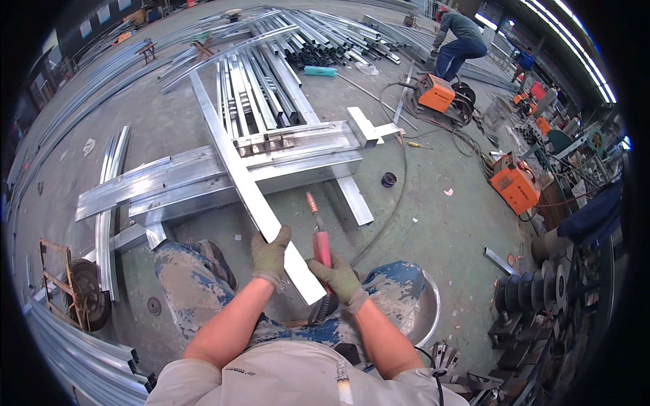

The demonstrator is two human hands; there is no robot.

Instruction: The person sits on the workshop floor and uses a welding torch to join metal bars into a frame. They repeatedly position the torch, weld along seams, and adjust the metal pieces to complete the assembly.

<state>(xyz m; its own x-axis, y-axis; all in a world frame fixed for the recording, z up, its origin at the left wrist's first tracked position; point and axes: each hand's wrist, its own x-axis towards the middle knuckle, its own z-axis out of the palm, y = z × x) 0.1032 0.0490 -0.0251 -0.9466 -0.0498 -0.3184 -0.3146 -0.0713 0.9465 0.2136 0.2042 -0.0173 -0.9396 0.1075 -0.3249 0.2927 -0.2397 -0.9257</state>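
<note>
My left hand [271, 256], in an olive work glove, is closed round the near part of a long silvery metal tube [235, 162]. The tube slants away from me and lies across a stack of wide metal beams [308, 172]. In my gloved right hand [340, 279] is a red-handled welding torch [321, 247], its copper-coloured nozzle pointing away from me. The torch is just right of the tube's near end, and its dark cable runs down by my knees. A short L-shaped metal piece [363, 126] rests at the stack's right end.
Bundles of metal tubes [261, 91] lie beyond the stack. Orange welding machines [435, 93] stand at the right, with cables [405, 177] across the floor. A person [459, 44] bends over at the far right. A wheeled cart [81, 291] and more tubes [88, 362] are at my left.
</note>
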